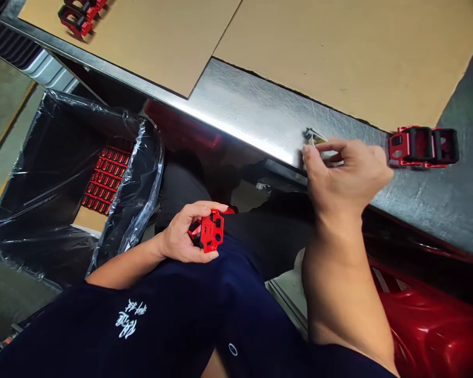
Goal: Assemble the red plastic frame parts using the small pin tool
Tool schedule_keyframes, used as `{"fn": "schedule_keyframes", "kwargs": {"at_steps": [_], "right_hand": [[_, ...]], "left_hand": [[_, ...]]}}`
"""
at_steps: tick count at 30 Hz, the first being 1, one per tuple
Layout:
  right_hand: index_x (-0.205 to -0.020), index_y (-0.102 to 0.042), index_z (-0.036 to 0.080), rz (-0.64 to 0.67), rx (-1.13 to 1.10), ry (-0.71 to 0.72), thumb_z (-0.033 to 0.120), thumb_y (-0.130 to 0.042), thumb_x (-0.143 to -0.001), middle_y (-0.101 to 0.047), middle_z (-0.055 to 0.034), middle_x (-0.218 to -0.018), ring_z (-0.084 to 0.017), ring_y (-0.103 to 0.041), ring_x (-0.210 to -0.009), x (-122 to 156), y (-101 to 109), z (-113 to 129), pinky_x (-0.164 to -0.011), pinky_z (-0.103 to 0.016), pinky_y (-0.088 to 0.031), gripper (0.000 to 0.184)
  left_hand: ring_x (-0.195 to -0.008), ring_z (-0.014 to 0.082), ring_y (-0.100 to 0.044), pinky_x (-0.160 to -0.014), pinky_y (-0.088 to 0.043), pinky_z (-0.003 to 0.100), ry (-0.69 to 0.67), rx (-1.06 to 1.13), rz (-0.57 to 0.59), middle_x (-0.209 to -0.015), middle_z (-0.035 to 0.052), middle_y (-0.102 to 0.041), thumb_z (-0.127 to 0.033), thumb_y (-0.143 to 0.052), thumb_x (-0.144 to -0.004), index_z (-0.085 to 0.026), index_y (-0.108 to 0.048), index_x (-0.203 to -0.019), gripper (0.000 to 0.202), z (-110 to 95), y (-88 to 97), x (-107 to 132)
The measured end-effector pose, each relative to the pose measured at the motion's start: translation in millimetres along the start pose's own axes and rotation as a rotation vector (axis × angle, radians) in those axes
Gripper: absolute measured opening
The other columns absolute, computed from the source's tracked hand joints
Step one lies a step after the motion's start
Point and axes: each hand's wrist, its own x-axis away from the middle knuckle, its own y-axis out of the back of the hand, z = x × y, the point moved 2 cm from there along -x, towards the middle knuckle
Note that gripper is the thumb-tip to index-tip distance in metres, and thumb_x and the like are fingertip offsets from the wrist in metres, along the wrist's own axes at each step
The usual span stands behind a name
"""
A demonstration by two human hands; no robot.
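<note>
My left hand [185,231] rests over my lap, its fingers closed on a small red plastic part [209,230] with black pieces in it. At the near edge of the metal table [256,113], my right hand [345,170] pinches a small metal piece [313,137] between thumb and fingertips. A finished red and black assembly [422,146] lies on the table just right of that hand.
Two cardboard sheets [339,47] cover the tabletop. More red and black assemblies [79,14] lie at the far left corner. A box lined with black plastic [59,178] on my left holds rows of red parts [106,178]. A red plastic-lined bin [429,320] sits at lower right.
</note>
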Motion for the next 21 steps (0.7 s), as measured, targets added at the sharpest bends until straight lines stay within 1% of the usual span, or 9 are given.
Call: {"fn": "schedule_keyframes", "kwargs": {"at_steps": [4,8,10,11,12,14,15,17,21], "right_hand": [[-0.094,-0.075,0.036,0.057,0.032,-0.062,0.052,-0.073,-0.091,-0.071,-0.0037,-0.074,-0.032,-0.062,-0.086,-25,-17,-14,-0.074,-0.048,-0.050,0.016],[-0.089,-0.076,0.030,0.071,-0.026,-0.079,0.042,-0.073,-0.093,-0.072,-0.0056,-0.076,-0.029,-0.064,-0.083,-23,-5,-3,-0.078,-0.048,-0.050,0.013],[-0.095,-0.076,0.027,0.098,-0.153,-0.049,0.035,-0.069,-0.097,-0.076,-0.0067,-0.087,-0.024,-0.066,-0.079,-8,14,15,-0.078,-0.043,-0.052,0.011],[-0.099,-0.076,0.027,0.117,-0.256,-0.017,0.032,-0.069,-0.097,-0.077,-0.0069,-0.092,-0.021,-0.067,-0.076,2,26,26,-0.072,-0.039,-0.053,0.009],[-0.096,-0.077,0.027,0.143,-0.374,0.034,0.028,-0.075,-0.093,-0.077,-0.0044,-0.088,-0.019,-0.067,-0.072,14,38,38,-0.067,-0.037,-0.053,0.004],[-0.096,-0.077,0.025,0.348,-0.573,0.210,0.014,-0.080,-0.085,-0.079,-0.0038,-0.096,-0.021,-0.073,-0.083,41,59,62,-0.073,-0.037,-0.058,0.016],[-0.099,-0.077,0.024,0.434,-0.592,0.282,0.011,-0.080,-0.083,-0.079,-0.0041,-0.098,-0.021,-0.073,-0.083,55,67,72,-0.072,-0.036,-0.059,0.021],[-0.101,-0.078,0.022,0.522,-0.632,0.342,0.008,-0.080,-0.081,-0.080,-0.0062,-0.098,-0.020,-0.073,-0.082,78,77,85,-0.069,-0.034,-0.060,0.024],[-0.100,-0.078,0.021,0.541,-0.673,0.316,0.009,-0.079,-0.083,-0.079,-0.0075,-0.096,-0.019,-0.071,-0.080,102,76,94,-0.065,-0.033,-0.061,0.021]], "left_hand": [[-0.131,0.0277,-0.062,-0.100,-0.058,0.042,-0.018,-0.040,-0.017,-0.140,0.0178,-0.060,-0.022,-0.088,-0.075,-0.026,-0.039,-0.148,0.089,-2,0.3,0],[-0.126,0.0288,-0.065,-0.099,-0.058,0.045,-0.007,-0.076,-0.023,-0.138,0.0188,-0.062,-0.028,-0.087,-0.076,-0.026,-0.040,-0.150,0.087,-2,0.8,-1],[-0.124,0.0289,-0.065,-0.100,-0.058,0.046,-0.024,-0.114,-0.009,-0.136,0.0196,-0.063,-0.030,-0.084,-0.078,-0.024,-0.039,-0.153,0.087,-3,2.5,-2],[-0.123,0.0288,-0.065,-0.100,-0.058,0.046,-0.041,-0.142,0.002,-0.135,0.0197,-0.063,-0.032,-0.083,-0.079,-0.022,-0.039,-0.154,0.088,-4,3.5,-4],[-0.122,0.0287,-0.065,-0.099,-0.058,0.046,-0.056,-0.173,0.015,-0.133,0.0196,-0.064,-0.033,-0.082,-0.080,-0.021,-0.038,-0.156,0.088,-5,4.4,-5],[-0.116,0.0276,-0.066,-0.094,-0.060,0.044,-0.074,-0.223,0.038,-0.129,0.0187,-0.064,-0.034,-0.080,-0.080,-0.020,-0.037,-0.158,0.090,-6,4.9,-8],[-0.112,0.0263,-0.066,-0.090,-0.061,0.042,-0.076,-0.232,0.048,-0.127,0.0180,-0.063,-0.034,-0.079,-0.080,-0.020,-0.037,-0.159,0.091,-7,4.3,-10],[-0.102,0.0229,-0.067,-0.082,-0.062,0.036,-0.079,-0.228,0.071,-0.124,0.0163,-0.062,-0.031,-0.076,-0.079,-0.021,-0.035,-0.160,0.091,-6,1.2,-12],[-0.088,0.0173,-0.066,-0.069,-0.060,0.029,-0.076,-0.207,0.135,-0.119,0.0124,-0.059,-0.028,-0.073,-0.076,-0.025,-0.034,-0.161,0.094,-5,-8.1,-14]]}}
